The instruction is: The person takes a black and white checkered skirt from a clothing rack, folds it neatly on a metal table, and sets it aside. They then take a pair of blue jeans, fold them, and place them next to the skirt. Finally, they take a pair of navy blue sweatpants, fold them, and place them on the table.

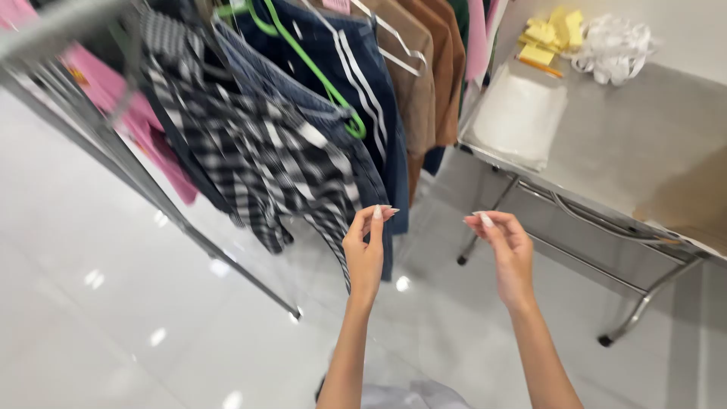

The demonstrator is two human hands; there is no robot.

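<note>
Left hand point(365, 246) pinches the hem of the blue denim garment point(318, 113), which hangs on the clothes rack point(113, 159) beside a black-and-white checked garment point(257, 159). Right hand point(506, 244) is empty, fingers loosely curled (thumb near fingertips). Steel table point(628, 144) carries yellow paper slips point(549, 34) and a clear bag stack point(517, 115).
</note>
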